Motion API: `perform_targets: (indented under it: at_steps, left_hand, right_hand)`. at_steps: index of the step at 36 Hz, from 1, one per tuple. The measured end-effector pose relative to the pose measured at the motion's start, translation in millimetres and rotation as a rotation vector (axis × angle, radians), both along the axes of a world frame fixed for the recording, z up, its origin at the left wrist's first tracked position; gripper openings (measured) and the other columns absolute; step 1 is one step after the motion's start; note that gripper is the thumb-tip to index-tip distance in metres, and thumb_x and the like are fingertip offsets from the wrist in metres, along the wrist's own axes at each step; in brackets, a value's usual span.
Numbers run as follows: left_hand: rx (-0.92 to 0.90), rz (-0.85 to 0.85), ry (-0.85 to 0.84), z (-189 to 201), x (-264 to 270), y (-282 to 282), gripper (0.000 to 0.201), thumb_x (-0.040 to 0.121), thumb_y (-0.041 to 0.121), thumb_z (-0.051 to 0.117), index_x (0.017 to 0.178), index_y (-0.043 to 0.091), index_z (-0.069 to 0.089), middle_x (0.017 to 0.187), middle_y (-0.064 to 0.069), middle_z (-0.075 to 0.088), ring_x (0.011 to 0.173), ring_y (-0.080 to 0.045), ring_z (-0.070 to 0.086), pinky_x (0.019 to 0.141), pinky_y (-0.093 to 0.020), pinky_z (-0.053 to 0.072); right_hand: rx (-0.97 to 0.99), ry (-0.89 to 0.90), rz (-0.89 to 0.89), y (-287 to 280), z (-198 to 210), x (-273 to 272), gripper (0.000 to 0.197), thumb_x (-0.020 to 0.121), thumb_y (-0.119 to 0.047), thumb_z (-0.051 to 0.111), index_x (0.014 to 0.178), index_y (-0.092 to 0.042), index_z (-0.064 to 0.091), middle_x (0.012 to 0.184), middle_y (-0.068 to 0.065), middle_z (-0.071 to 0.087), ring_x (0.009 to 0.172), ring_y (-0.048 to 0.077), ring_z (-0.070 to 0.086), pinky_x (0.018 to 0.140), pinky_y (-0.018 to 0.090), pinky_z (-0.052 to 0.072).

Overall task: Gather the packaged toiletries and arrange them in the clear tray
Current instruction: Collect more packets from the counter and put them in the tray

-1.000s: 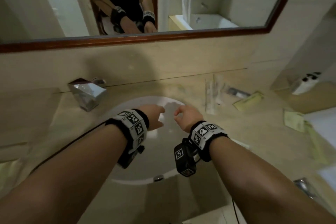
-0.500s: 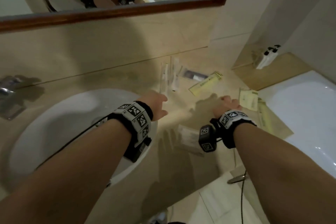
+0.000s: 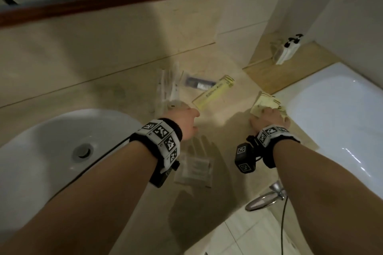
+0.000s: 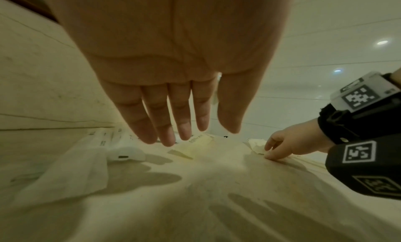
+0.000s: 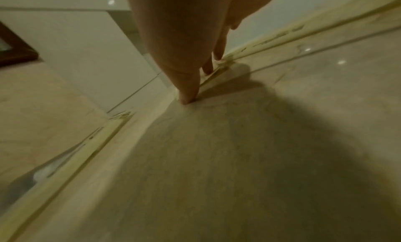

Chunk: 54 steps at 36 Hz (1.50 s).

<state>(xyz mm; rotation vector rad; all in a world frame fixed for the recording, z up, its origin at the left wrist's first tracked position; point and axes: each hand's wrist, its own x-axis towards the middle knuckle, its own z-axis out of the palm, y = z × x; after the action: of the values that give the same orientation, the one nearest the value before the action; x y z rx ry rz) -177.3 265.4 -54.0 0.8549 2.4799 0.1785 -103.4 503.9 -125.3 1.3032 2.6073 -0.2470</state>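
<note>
Pressing a flat, pale yellow packet at the table edge, the right grip has straight fingers, nothing clamped. Left grip hovers, fingers straight, empty.

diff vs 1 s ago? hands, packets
Both hands left the sink and moved right along the counter. The right hand reached the yellow packet by the tub and touches it with its fingertips, with no clear grip yet. The left hand came up to the clear packets, fingers straight, holding nothing. The packets lie where they were.
</note>
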Motion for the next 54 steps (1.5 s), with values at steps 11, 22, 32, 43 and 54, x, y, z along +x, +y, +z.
perform_targets:
  at_steps: [11,22,32,43,54]
  left_hand:
    - [0.06,0.101,-0.043,-2.2,-6.9,-14.1,0.048,0.092,0.036,0.051,0.137,0.022,0.042,0.145,-0.001,0.042,0.127,-0.022,0.047,0.106,-0.033,0.041]
    - [0.186,0.313,-0.16,-2.3,-4.4,-52.0,0.057,0.091,0.026,0.057,0.142,0.017,0.033,0.143,-0.006,0.046,0.129,-0.02,0.046,0.107,-0.03,0.035]
    - [0.325,0.315,0.016,18.8,-3.0,-84.3,0.077,0.084,0.032,0.065,0.147,0.016,0.023,0.148,-0.009,0.036,0.133,-0.024,0.039,0.107,-0.032,0.033]
    - [0.327,0.309,0.018,34.0,18.2,-151.2,0.041,0.089,0.026,0.061,0.128,0.017,0.053,0.12,-0.006,0.063,0.106,-0.024,0.062,0.084,-0.029,0.047]
    - [0.228,0.412,0.033,46.2,30.9,-295.1,0.033,0.093,0.028,0.054,0.12,0.011,0.057,0.113,-0.011,0.065,0.103,-0.025,0.062,0.08,-0.028,0.046]
  right_hand:
    - [0.052,-0.043,0.212,-15.5,8.6,-25.7,0.036,0.096,-0.023,0.044,0.127,-0.005,0.047,0.129,0.017,0.046,0.111,0.035,0.053,0.09,0.038,0.042]
    - [-0.286,0.127,0.362,-79.5,36.5,-42.2,0.028,0.091,-0.025,0.051,0.113,-0.011,0.06,0.118,0.013,0.055,0.104,0.032,0.058,0.089,0.034,0.046]
    - [-0.638,0.372,0.599,-142.9,88.7,-49.8,0.007,0.097,-0.019,0.045,0.093,-0.025,0.046,0.098,0.005,0.058,0.096,0.027,0.057,0.092,0.044,0.046]
    - [-0.778,0.381,0.64,-220.3,100.9,-20.0,0.038,0.085,-0.03,0.067,0.121,-0.03,0.056,0.091,-0.008,0.064,0.08,0.009,0.059,0.07,0.021,0.045]
    - [-0.743,0.354,0.774,-372.8,103.9,-32.8,0.008,0.086,-0.026,0.067,0.085,-0.018,0.064,0.06,-0.009,0.052,0.05,-0.001,0.05,0.05,0.008,0.039]
